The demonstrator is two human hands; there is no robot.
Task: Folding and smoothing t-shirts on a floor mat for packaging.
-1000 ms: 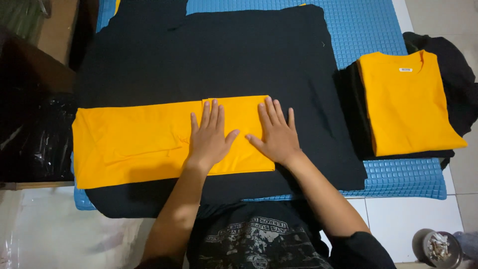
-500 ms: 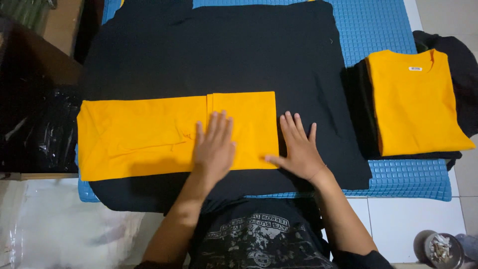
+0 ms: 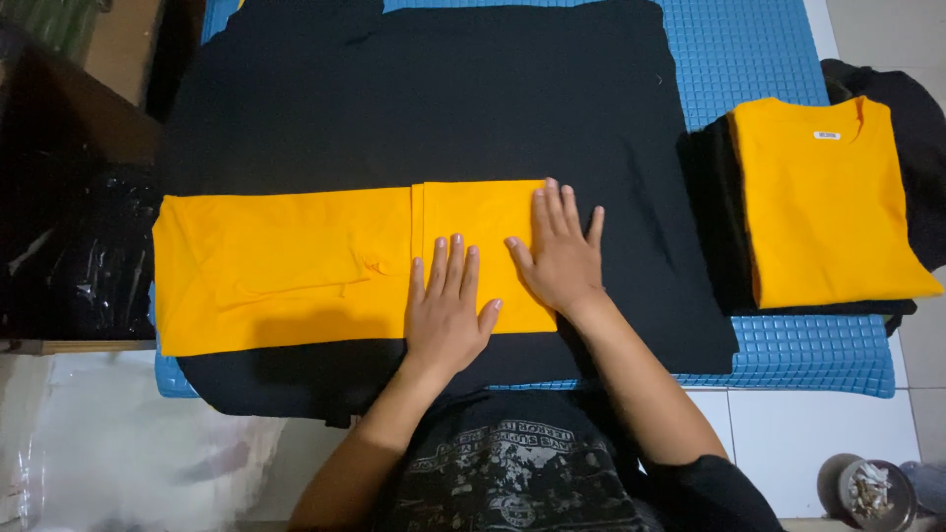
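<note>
Both hands flat, fingers spread, gripping nothing: left hand (image 3: 448,310) and right hand (image 3: 562,256) press the right end of the folded orange shirt (image 3: 296,266), lying on black cloth (image 3: 443,108). Step: flattening a fold. Next fold likely needs an edge grip.

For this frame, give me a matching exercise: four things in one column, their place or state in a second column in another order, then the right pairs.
Things:
1. left hand
2. right hand
3. folded orange shirt
4. small round dish

Places or states:
A. on the white floor, bottom right
B. flat on the orange strip's near edge
C. on a dark pile, right side of the blue mat
D. flat across the orange strip's right end

Pairs: 1-B, 2-D, 3-C, 4-A
</note>
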